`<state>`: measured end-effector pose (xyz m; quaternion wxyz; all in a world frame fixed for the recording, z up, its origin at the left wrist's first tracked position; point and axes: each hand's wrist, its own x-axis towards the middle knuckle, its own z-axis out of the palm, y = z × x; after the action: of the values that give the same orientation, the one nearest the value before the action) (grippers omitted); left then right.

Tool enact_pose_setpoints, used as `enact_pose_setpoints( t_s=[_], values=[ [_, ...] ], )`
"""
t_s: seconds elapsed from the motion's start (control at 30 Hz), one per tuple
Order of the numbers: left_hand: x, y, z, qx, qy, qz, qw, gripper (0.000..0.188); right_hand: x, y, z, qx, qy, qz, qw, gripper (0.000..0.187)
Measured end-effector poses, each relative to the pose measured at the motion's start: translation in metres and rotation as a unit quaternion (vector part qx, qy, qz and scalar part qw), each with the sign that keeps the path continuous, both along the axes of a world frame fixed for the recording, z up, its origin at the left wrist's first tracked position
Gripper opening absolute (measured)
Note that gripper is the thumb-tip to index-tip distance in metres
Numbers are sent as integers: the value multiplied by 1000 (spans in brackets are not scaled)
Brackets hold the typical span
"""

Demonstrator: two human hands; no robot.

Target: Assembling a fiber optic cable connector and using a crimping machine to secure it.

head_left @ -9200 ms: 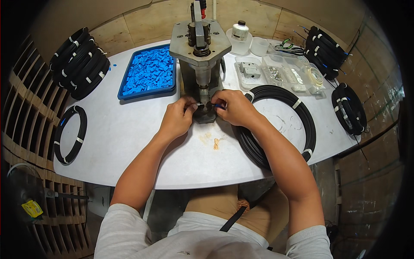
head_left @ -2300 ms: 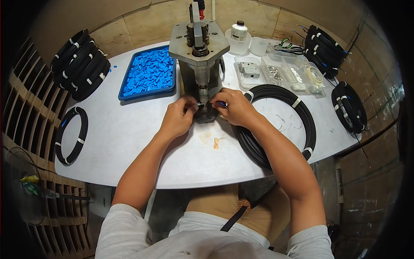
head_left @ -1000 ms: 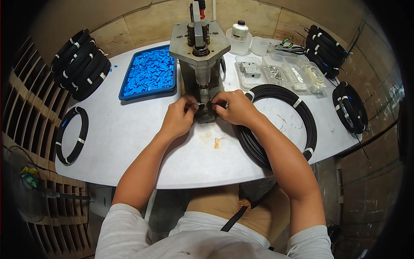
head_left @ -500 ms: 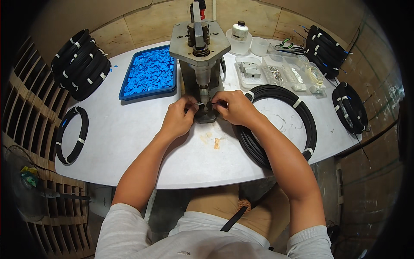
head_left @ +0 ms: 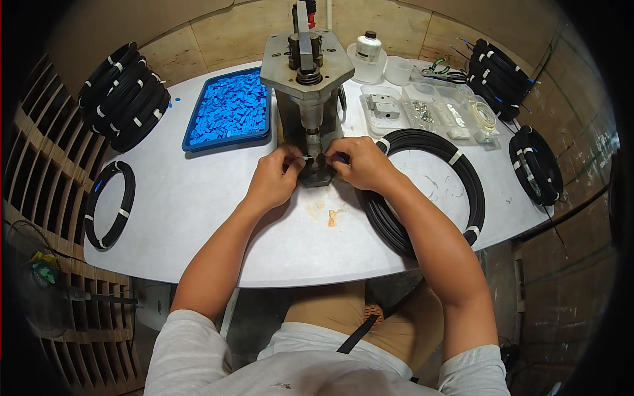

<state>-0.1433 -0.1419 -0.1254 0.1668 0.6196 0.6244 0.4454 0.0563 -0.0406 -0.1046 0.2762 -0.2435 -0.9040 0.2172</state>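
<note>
At the base of a metal bench press (head_left: 310, 86), both my hands work from opposite sides of its lower tool. My left hand (head_left: 274, 177) is closed in a pinch on a small silvery metal piece (head_left: 308, 158) at the tool's left side. My right hand (head_left: 363, 164), also pinched shut, grips a thin cable end with a bit of blue (head_left: 341, 158) at the right side. The fingers partly hide both pieces. A large coil of black cable (head_left: 472, 191) with white ties lies beneath my right wrist.
A blue tray (head_left: 188, 146) of small blue plastic parts stands left of the press. Further cable coils (head_left: 125, 99) sit at the far left, with a single coil (head_left: 90, 214) nearer. Back right are clear boxes (head_left: 422, 115) with metal parts, and a white bottle (head_left: 368, 49).
Almost nothing differs. My right hand has shifted very slightly, and a little more blue shows between its fingers. My left hand stays in place.
</note>
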Motion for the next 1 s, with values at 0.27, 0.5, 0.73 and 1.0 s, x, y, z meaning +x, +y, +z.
enact_pose_setpoints(
  t_s=[0.27,0.5,0.73,1.0],
  values=[
    [-1,2,-2,-6,-14,-7,1000,16,1,3,-3,20,11,12,1000,16],
    [-1,1,-2,-8,-12,0,1000,16,0,0,2,-10,3,13,1000,15],
    [-1,1,-2,-1,-20,-11,1000,17,1,-1,1,5,8,11,1000,14],
    [-2,2,-4,11,-14,-2,1000,18,1,0,-1,-3,9,9,1000,15]
  ],
)
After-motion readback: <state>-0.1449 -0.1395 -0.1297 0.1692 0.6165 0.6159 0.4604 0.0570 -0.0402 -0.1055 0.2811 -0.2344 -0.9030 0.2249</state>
